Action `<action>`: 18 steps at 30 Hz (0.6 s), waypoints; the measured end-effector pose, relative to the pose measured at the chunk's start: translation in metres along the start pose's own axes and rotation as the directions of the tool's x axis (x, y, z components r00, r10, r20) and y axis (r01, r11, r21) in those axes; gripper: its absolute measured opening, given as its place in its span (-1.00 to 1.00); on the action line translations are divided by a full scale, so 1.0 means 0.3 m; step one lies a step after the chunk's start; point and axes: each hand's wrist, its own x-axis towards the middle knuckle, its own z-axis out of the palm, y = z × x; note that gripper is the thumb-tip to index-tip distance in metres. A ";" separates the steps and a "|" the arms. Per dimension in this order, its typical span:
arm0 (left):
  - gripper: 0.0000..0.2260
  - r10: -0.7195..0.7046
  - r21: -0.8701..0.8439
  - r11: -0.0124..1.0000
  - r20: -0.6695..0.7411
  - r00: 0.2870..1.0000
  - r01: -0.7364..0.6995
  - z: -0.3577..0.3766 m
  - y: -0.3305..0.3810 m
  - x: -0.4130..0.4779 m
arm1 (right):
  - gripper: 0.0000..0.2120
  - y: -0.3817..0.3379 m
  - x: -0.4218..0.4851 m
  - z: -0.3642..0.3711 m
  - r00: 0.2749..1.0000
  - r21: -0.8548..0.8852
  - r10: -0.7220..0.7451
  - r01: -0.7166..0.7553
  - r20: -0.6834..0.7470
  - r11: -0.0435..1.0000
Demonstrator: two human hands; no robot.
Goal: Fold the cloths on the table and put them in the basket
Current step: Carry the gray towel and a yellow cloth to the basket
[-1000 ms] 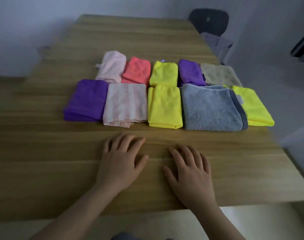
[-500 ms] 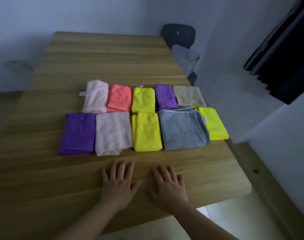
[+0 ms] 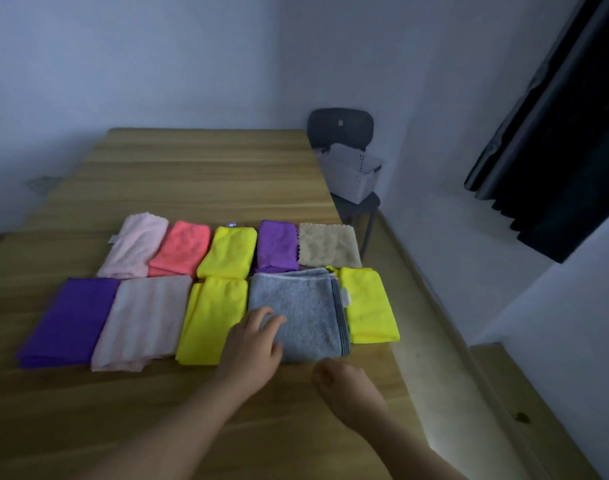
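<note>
Evidently readying a lift toward the basket [image 3: 351,174], we rested our left hand [image 3: 251,344], fingers loosely apart, on the grey towel [image 3: 303,306] on the table [image 3: 192,174], though whether our right hand [image 3: 348,386] had its fingers apart or together we could not tell.

The left hand [image 3: 252,344] reaches forward, palm down, its fingers [image 3: 263,315] straight and slightly spread. The right hand [image 3: 344,386] sits nearer the body, just to the right, back up and blurred, its fingers tucked out of sight. Both forearms are bare and angle inward from below.
</note>
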 end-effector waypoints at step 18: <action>-0.63 -0.359 0.102 0.933 0.235 0.903 0.345 0.135 0.243 0.227 | -0.37 0.363 0.379 -0.338 0.898 0.550 0.425 -0.411 0.110 0.727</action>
